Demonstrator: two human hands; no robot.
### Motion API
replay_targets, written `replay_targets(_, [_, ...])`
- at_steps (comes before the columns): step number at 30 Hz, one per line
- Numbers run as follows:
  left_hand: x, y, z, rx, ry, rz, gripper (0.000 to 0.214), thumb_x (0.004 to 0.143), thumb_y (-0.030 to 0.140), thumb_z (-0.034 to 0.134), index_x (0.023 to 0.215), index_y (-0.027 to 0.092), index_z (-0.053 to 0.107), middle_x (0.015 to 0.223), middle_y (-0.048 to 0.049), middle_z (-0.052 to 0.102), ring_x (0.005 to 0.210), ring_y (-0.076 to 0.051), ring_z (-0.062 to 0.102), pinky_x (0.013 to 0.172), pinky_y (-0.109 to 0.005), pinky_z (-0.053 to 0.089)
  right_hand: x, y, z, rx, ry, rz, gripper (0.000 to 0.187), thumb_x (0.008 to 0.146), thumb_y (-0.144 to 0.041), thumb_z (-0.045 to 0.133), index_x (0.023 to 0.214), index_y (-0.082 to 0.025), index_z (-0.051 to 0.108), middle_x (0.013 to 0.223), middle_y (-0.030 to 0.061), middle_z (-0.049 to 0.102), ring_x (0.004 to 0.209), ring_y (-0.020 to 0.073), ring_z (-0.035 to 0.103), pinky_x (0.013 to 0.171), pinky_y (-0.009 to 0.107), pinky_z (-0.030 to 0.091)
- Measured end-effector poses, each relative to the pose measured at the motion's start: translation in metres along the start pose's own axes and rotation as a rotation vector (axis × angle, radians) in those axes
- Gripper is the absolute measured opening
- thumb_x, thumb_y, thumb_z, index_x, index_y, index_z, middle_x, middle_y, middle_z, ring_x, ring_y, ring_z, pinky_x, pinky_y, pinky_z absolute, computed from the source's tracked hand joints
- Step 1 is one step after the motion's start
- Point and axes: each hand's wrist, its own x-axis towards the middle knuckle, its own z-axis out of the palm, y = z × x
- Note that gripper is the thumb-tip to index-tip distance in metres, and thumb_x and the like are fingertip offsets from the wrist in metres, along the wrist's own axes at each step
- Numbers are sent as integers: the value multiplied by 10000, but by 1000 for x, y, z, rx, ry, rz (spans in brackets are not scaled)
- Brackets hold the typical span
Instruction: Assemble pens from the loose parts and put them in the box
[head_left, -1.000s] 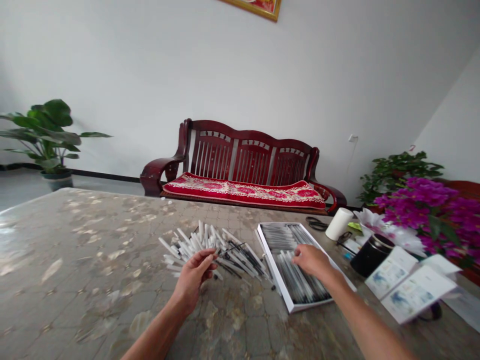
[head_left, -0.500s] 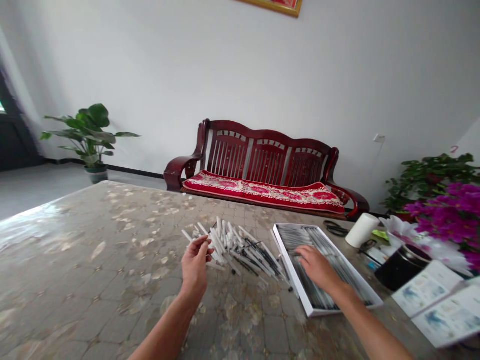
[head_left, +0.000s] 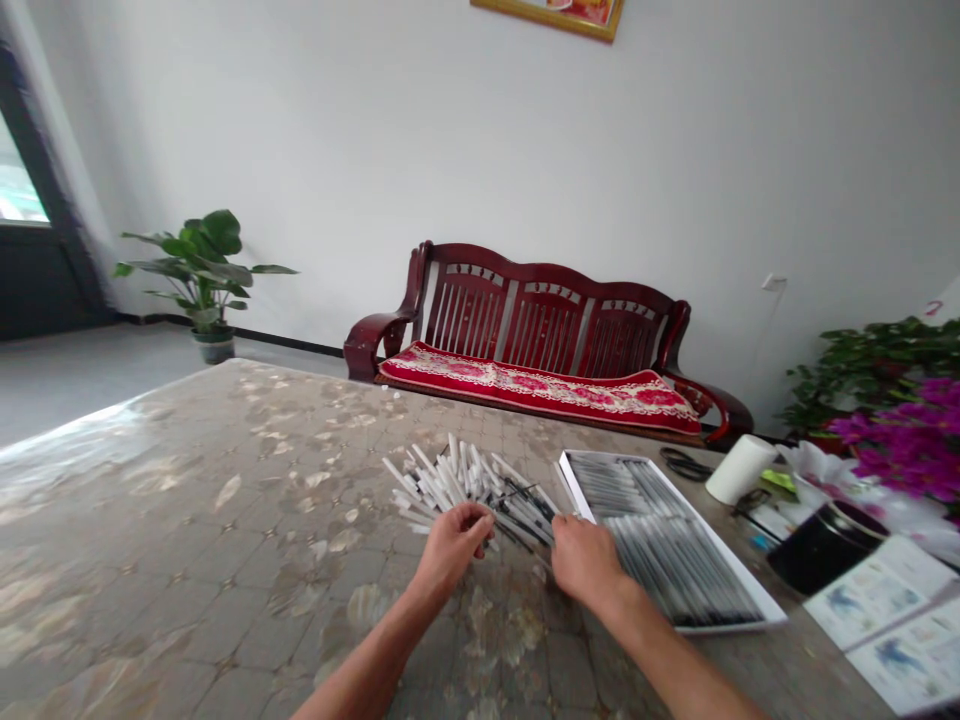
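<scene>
A loose heap of slim white and black pen-like sticks lies on the table in front of me. At the heap's near edge, my left hand is closed, thumb and fingertips pinched together; what is between them, if anything, is too small to make out. My right hand is at the heap's right end, beside a white box. Its fingers are curled, and their tips are partly hidden, so I cannot see what they grip. Rows of thin grey, clear-looking sticks fill the box.
Right of the box are black scissors, a white roll, a black cylindrical container, printed white cards and purple flowers. A patterned cover lies over the table. Beyond stands a red wooden bench.
My right hand has moved left, out of the box, to the heap's right end. My left hand has come right and nearer to it. The view has shifted slightly.
</scene>
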Motion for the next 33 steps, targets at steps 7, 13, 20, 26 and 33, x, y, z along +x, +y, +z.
replay_targets(7, [-3, -14, 5, 98, -84, -21, 104, 644, 260, 677, 679, 166, 703, 554, 4, 648, 395, -104, 491, 408, -200, 334, -8, 0, 4, 8, -11, 7, 305, 852, -44, 408, 918, -133, 692, 877, 154, 719, 831, 236, 702, 684, 273, 479])
replay_targets(13, [-9, -16, 11, 123, -165, -93, 107, 676, 248, 648, 689, 160, 707, 537, 3, 638, 367, -88, 475, 375, -187, 279, -21, 9, 0, 175, 45, 60, 241, 932, -182, 437, 963, -186, 676, 956, 100, 726, 896, 215, 689, 728, 252, 461])
replay_targets(20, [-13, -11, 20, -237, -76, -199, 285, 648, 392, 759, 786, 153, 690, 643, -9, 663, 583, -137, 620, 471, -197, 428, -26, -21, -2, 605, 120, -86, 247, 895, -177, 501, 1022, -229, 705, 1024, 50, 724, 965, 198, 664, 815, 247, 449])
replay_targets(26, [0, -8, 9, -467, 200, -232, 229, 715, 331, 750, 778, 144, 632, 699, -33, 686, 630, -144, 669, 539, -218, 513, 22, -20, -5, 531, 218, 73, 221, 913, -286, 512, 1021, -221, 693, 1052, 70, 714, 988, 206, 653, 797, 262, 438])
replay_targets(33, [4, 2, 3, -640, 347, -248, 128, 917, 190, 498, 806, 150, 548, 715, -64, 705, 600, -141, 697, 592, -252, 573, 50, -18, 7, 173, 134, 101, 157, 879, -244, 540, 897, -186, 685, 975, 103, 711, 909, 213, 669, 701, 265, 416])
